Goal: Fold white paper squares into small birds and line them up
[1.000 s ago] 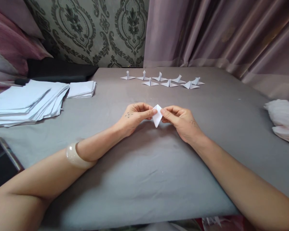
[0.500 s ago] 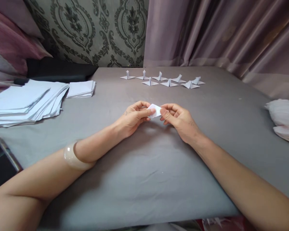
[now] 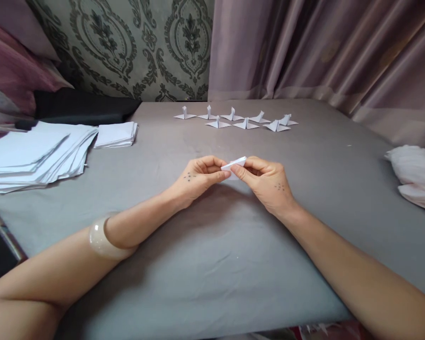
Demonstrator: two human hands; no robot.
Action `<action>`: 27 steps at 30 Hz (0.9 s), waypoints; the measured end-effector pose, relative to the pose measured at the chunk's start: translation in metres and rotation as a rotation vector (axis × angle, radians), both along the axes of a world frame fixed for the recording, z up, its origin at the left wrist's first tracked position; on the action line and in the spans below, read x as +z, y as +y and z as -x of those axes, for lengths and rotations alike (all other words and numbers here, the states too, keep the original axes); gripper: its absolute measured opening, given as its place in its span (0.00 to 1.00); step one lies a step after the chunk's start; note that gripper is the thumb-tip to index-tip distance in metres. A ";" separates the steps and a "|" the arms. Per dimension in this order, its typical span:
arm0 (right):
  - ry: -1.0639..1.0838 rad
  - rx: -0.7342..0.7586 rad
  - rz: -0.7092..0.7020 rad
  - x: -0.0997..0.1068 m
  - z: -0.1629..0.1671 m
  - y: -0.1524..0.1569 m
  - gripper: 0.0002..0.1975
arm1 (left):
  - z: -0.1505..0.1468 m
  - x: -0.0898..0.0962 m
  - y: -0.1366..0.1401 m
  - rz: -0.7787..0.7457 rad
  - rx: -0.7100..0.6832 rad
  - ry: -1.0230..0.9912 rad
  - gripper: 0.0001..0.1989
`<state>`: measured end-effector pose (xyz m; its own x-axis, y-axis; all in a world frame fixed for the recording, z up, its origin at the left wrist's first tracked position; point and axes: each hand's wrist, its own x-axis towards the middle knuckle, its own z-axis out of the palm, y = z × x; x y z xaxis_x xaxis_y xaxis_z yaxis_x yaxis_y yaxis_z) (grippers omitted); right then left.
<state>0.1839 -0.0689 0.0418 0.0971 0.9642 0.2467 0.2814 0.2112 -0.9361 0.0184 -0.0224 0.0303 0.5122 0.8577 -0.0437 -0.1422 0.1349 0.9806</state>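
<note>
A small folded piece of white paper (image 3: 235, 164) is held between both hands above the middle of the grey-covered table (image 3: 212, 264). My left hand (image 3: 206, 178) pinches its left end between thumb and fingers. On the right side, my right hand (image 3: 264, 182) grips it with the thumb pressed across the front. The paper is tilted, its upper right corner raised, and my fingertips hide part of it. Beyond the hands stand several folded white paper figures (image 3: 246, 123) in two loose rows.
To the left lie a large stack of white paper sheets (image 3: 38, 153) and a smaller stack of cut paper (image 3: 116, 134). A dark phone-like device (image 3: 2, 245) sits at the left edge, black cloth (image 3: 85, 106) behind the stacks. White crumpled plastic (image 3: 416, 177) lies far right.
The folded paper has been turned in my fingers, from its flat face showing to a slanted edge. My right thumb now lies across it. The view has shifted slightly.
</note>
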 end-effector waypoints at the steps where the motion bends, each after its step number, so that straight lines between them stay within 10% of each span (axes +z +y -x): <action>1: -0.001 -0.013 -0.001 0.000 0.000 0.000 0.07 | 0.000 0.000 0.000 0.017 -0.008 0.018 0.10; 18: 0.125 0.063 0.257 -0.002 -0.006 0.004 0.24 | 0.002 -0.002 0.002 0.013 0.059 0.160 0.14; 27: 0.103 0.008 0.301 -0.008 -0.004 0.007 0.16 | 0.004 -0.008 0.013 0.016 0.084 0.172 0.11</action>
<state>0.1878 -0.0616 0.0335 0.0992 0.9932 -0.0607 0.1809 -0.0780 -0.9804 0.0142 -0.0096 0.0220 0.4228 0.8955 -0.1387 0.0159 0.1457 0.9892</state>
